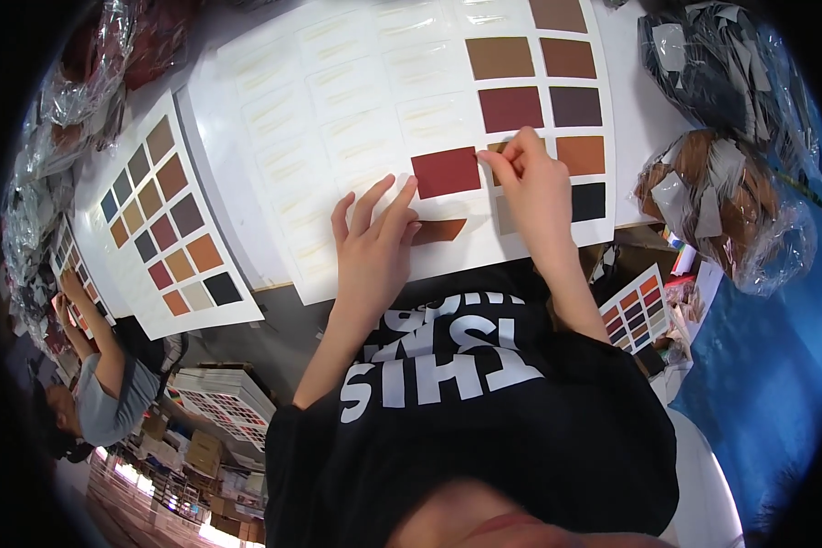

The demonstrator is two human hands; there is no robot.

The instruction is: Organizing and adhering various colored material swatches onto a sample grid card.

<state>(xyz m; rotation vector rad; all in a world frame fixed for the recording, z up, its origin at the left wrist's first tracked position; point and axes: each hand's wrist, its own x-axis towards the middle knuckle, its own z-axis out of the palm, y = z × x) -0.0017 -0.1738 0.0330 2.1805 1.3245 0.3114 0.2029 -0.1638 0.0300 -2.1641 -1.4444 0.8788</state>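
Note:
A white sample card lies before me, with coloured swatches stuck in rows at its right side and faint yellowish streaks across its bare spaces. My right hand is closed in a pinch at the upper right corner of a dark red swatch. It partly covers an ochre-brown swatch and a grey one beneath it. My left hand rests on the card with fingers spread, fingertips at the dark red swatch's left edge. Below that, an orange-brown swatch sticks out at a tilt beside the left hand, partly hidden by it.
Another card with swatches lies to the left; beyond it a co-worker handles a similar card. Plastic bags of grey and brown scraps stand at the right. Stacked cards are low left; a small swatch chart is at right.

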